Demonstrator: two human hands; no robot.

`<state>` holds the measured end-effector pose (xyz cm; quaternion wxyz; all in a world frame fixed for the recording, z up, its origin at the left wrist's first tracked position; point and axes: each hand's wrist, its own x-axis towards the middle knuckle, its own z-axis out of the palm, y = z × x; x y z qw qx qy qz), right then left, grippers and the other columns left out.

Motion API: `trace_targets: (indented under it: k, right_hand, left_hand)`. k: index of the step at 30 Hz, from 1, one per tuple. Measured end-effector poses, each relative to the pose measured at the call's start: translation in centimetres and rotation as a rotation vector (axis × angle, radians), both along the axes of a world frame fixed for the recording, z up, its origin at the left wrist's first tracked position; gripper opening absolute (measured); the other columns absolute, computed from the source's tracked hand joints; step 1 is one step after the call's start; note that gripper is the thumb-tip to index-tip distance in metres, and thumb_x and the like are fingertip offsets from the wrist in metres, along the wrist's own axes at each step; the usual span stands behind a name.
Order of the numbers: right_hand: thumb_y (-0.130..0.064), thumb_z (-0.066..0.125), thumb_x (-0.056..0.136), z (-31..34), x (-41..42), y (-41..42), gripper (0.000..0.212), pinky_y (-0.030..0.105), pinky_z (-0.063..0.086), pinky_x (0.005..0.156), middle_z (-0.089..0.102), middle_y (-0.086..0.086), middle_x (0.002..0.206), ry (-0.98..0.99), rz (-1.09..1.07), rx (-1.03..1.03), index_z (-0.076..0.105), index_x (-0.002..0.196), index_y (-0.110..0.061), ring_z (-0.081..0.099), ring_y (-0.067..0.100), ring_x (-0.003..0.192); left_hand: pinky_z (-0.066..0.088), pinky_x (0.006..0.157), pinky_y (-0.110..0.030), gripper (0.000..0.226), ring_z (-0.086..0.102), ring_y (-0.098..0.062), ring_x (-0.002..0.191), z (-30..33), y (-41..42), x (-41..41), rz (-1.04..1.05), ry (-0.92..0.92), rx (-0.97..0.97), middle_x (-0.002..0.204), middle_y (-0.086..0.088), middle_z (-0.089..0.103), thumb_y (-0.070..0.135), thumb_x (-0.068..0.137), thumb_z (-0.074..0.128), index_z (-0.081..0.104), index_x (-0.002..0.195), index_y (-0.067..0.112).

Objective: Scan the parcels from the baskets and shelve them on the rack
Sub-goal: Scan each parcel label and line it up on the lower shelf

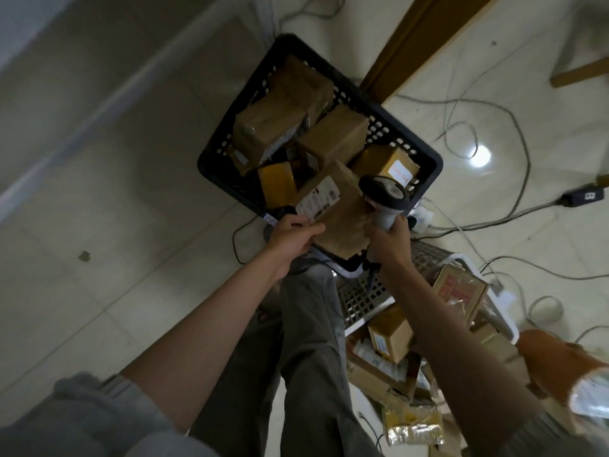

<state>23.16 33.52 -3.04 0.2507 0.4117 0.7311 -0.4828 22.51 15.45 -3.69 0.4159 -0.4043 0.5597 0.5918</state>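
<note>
- A brown cardboard parcel is gripped at its near-left corner by the left hand, the thumb laid beside its white shipping label.
- The parcel is held above the near rim of a black plastic basket, its label turned upward.
- A grey handheld barcode scanner is clasped by its handle in the right hand, the dark head raised just beside the parcel's right edge.
- Several more cardboard parcels are seen piled in the black basket, among them a large box at the far side, a yellow-taped box and a box with a white sticker.
- A white perforated basket is seen at the right under the right forearm, with further parcels inside, including a small box and a red-printed packet.
- Both baskets are set on a pale tiled floor, across which cables are trailed.
- A power adapter lies at the right edge.
- Grey trousers are visible between the two bare forearms.
</note>
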Motion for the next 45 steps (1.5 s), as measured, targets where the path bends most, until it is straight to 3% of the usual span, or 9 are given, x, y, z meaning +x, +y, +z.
trace_targets:
  k: [4,10,13,15,20,26,33,39,45]
  right_hand:
    - [-0.008,0.063,0.090,7.7,-0.6,-3.5,0.036,0.033,0.051,0.071,0.057,0.013,0.119,0.106,0.031,-0.067,0.050,0.122,-0.019,0.060,0.028,0.103]
    - [-0.009,0.061,0.094,20.2,-1.7,-11.0,0.036,0.032,0.052,0.064,0.060,0.002,0.101,0.207,0.115,-0.198,0.050,0.127,-0.018,0.059,0.017,0.084]
    - [-0.013,0.064,0.092,26.3,-1.6,-15.4,0.040,0.047,0.058,0.083,0.063,0.004,0.112,0.247,0.168,-0.264,0.050,0.128,-0.024,0.062,0.023,0.097]
    - [-0.009,0.063,0.094,30.2,-1.5,-18.2,0.037,0.039,0.057,0.080,0.063,0.004,0.111,0.289,0.213,-0.322,0.050,0.127,-0.022,0.061,0.020,0.096]
    - [-0.007,0.060,0.096,39.0,-0.6,-25.0,0.020,0.050,0.055,0.087,0.067,0.009,0.104,0.381,0.380,-0.388,0.059,0.110,-0.021,0.064,0.032,0.099]
    - [0.006,0.058,0.087,48.0,1.3,-31.3,0.032,0.042,0.049,0.076,0.062,0.002,0.087,0.536,0.559,-0.505,0.058,0.090,-0.026,0.058,0.021,0.084]
    - [-0.010,0.063,0.065,55.3,2.3,-36.3,0.036,0.045,0.046,0.075,0.062,0.013,0.090,0.563,0.687,-0.706,0.064,0.100,-0.003,0.056,0.028,0.085]
    - [-0.008,0.062,0.059,59.0,2.1,-38.5,0.040,0.052,0.050,0.077,0.059,0.016,0.090,0.590,0.734,-0.815,0.059,0.097,0.003,0.053,0.030,0.086]
    - [0.013,0.054,0.083,59.8,0.5,-39.0,0.027,0.051,0.052,0.092,0.063,0.016,0.097,0.584,0.773,-0.925,0.063,0.101,-0.005,0.057,0.031,0.092]
  left_hand:
    - [0.059,0.070,-0.023,0.039,0.070,-0.019,0.098,6.9,-4.2,-0.3,0.116,0.100,-0.026,0.119,-0.009,0.070,0.016,0.092,0.073,0.060,0.129,0.011]
    - [0.058,0.068,-0.020,0.029,0.068,-0.017,0.094,19.8,-12.0,0.8,0.254,0.265,-0.053,0.111,-0.006,0.071,0.004,0.093,0.068,0.064,0.120,0.012]
    - [0.056,0.094,-0.035,0.038,0.068,-0.024,0.107,26.1,-16.2,2.5,0.340,0.377,-0.115,0.119,-0.008,0.070,0.007,0.089,0.074,0.063,0.125,0.013]
    - [0.053,0.100,-0.042,0.043,0.066,-0.024,0.111,29.9,-19.0,3.8,0.442,0.441,-0.157,0.120,-0.007,0.068,0.009,0.087,0.077,0.058,0.126,0.014]
    - [0.055,0.098,-0.049,0.044,0.068,-0.026,0.109,38.4,-25.5,7.5,0.640,0.608,-0.207,0.125,-0.007,0.066,0.015,0.083,0.081,0.054,0.117,0.019]
    - [0.056,0.087,-0.041,0.056,0.069,-0.020,0.108,47.5,-30.6,12.2,0.786,0.811,-0.269,0.123,-0.001,0.068,0.019,0.082,0.081,0.048,0.127,0.025]
    - [0.054,0.101,-0.042,0.105,0.067,-0.017,0.114,55.3,-34.0,17.1,0.860,0.918,-0.378,0.131,0.002,0.064,0.047,0.051,0.097,0.049,0.141,0.019]
    - [0.041,0.094,-0.035,0.041,0.059,-0.015,0.115,58.9,-34.4,18.2,0.950,0.979,-0.436,0.125,0.001,0.066,0.049,0.082,0.077,0.054,0.107,0.026]
    - [0.052,0.080,-0.035,0.030,0.064,-0.027,0.111,60.5,-34.3,18.0,1.028,1.038,-0.374,0.126,-0.010,0.067,0.029,0.092,0.071,0.045,0.103,0.020]
